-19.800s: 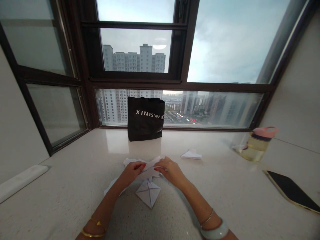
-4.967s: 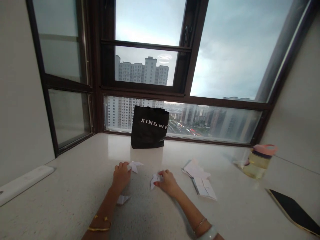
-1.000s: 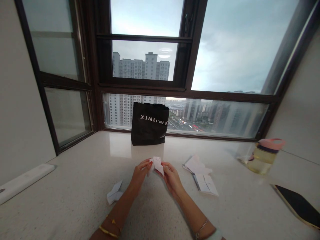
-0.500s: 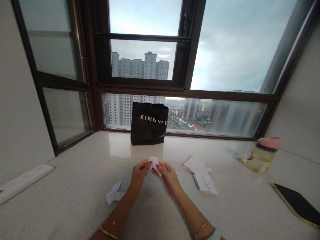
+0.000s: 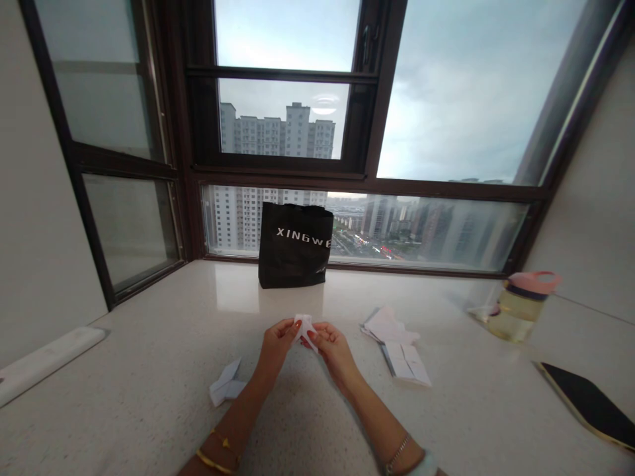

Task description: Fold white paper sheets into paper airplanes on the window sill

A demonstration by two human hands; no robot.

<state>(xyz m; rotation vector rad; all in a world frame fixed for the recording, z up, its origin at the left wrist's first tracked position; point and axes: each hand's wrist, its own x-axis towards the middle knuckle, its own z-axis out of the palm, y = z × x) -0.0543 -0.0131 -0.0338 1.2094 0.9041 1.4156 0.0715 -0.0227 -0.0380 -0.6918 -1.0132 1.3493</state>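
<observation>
A small folded piece of white paper (image 5: 303,324) is held up just above the pale stone counter (image 5: 149,370). My left hand (image 5: 276,345) pinches its left side and my right hand (image 5: 331,348) pinches its right side, fingertips close together. Another folded white paper shape (image 5: 225,384) lies on the counter to the left of my left forearm. A loose pile of folded white papers (image 5: 399,346) lies to the right of my right hand.
A black paper bag with white letters (image 5: 294,246) stands at the window behind the hands. A bottle with a pink lid (image 5: 520,305) stands at the far right, a dark phone (image 5: 585,400) lies nearer. A white strip (image 5: 47,360) lies at the left edge.
Over the last second both hands have drawn closer together on the small paper, and it looks more tightly folded. Five seconds ago the hands lay apart on separate pieces.
</observation>
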